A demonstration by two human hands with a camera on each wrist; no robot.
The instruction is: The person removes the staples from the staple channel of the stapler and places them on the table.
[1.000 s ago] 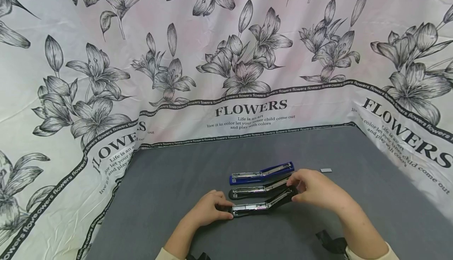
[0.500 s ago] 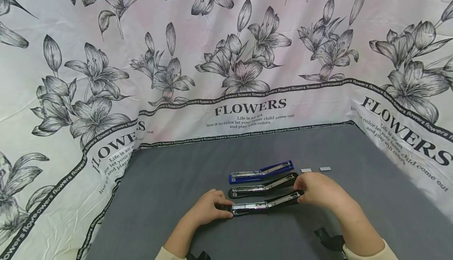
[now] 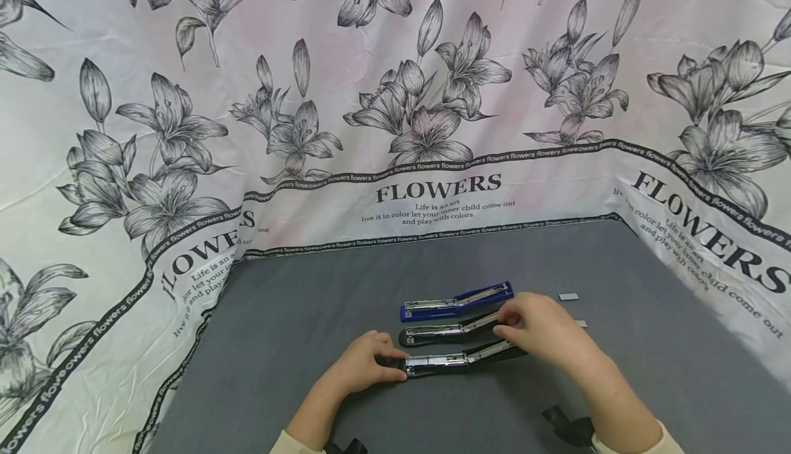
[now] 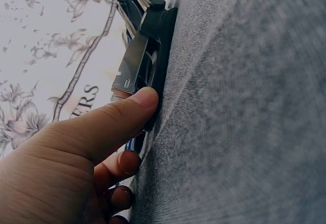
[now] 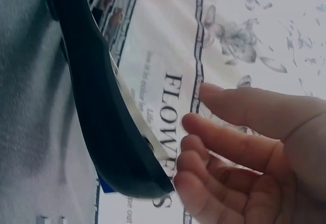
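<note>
Three staplers lie opened out, one behind another. The nearest, a black stapler (image 3: 435, 363), has its left end pinched between the thumb and fingers of my left hand (image 3: 364, 366). The left wrist view shows the thumb (image 4: 145, 99) pressed on the side of that end. My right hand (image 3: 544, 323) is over the raised right arms of the black staplers, overlapping them in the head view. Its fingers (image 5: 229, 137) are loosely bent with nothing between them, beside the stapler's black arm (image 5: 102, 96). Behind lie a second black stapler (image 3: 432, 332) and a blue stapler (image 3: 429, 308).
Small grey strips that look like staples lie on the grey cloth table (image 3: 296, 303) to the right: one strip (image 3: 568, 297) farther back, another strip (image 3: 581, 323) beside my right wrist. A flower-printed curtain (image 3: 432, 200) borders the table at the back and sides.
My right hand moved right along the near stapler's raised arm, then came off its end and shifted back left above it. The arm now lies lower than at first. My left hand has stayed put.
</note>
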